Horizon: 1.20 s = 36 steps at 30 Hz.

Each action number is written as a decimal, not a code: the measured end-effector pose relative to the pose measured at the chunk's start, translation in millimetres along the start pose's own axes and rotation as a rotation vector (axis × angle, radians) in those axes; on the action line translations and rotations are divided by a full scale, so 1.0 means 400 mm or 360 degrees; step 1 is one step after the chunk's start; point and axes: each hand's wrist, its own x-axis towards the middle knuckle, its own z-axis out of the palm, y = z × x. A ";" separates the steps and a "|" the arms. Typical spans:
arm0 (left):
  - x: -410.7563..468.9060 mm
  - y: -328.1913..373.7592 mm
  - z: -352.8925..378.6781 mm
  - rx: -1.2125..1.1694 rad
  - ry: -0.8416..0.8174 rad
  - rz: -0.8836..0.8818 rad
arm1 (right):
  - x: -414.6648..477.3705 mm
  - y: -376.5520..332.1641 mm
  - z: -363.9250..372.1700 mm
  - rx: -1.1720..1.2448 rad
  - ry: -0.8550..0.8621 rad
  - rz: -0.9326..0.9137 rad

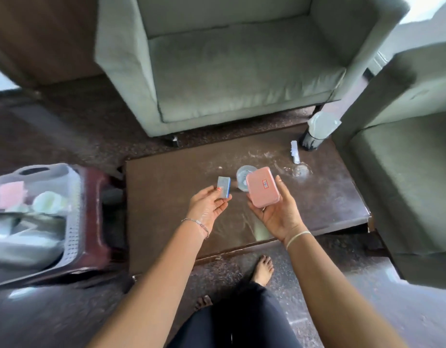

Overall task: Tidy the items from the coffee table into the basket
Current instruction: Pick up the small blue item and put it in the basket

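My left hand (208, 207) holds a small grey and blue box (224, 187) above the dark coffee table (166, 209). Palm up, my right hand (277, 212) grips a pink rectangular box (263, 189) with a small red label. Behind the pink box a clear glass (243, 178) stands on the table, partly hidden. A small white item (295, 152) lies near the table's far right corner beside a dark bottle with a pale top (317, 131). The grey plastic basket (73, 222) sits to the left on a dark red stool, holding a pink item, pale cups and other things.
A grey-green sofa (242, 71) stands beyond the table, and a second sofa (405, 184) closes the right side. My bare foot (262, 270) is on the floor at the table's near edge. The red stool (101, 237) touches the table's left side.
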 end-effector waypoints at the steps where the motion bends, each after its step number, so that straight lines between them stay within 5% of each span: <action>1: -0.028 0.021 -0.043 -0.0021 0.0006 0.0033 | -0.021 0.032 0.044 0.0019 -0.0044 0.0005; 15: -0.212 0.206 -0.502 -0.0323 0.0259 0.0269 | -0.039 0.352 0.494 -0.0662 -0.0202 0.0284; 27: -0.151 0.447 -0.696 -0.0483 0.0526 0.0411 | 0.191 0.478 0.802 -0.1204 -0.0168 0.0258; 36: -0.091 0.648 -0.827 -0.0477 0.0547 0.0529 | 0.305 0.554 1.020 -0.1271 -0.0394 0.0217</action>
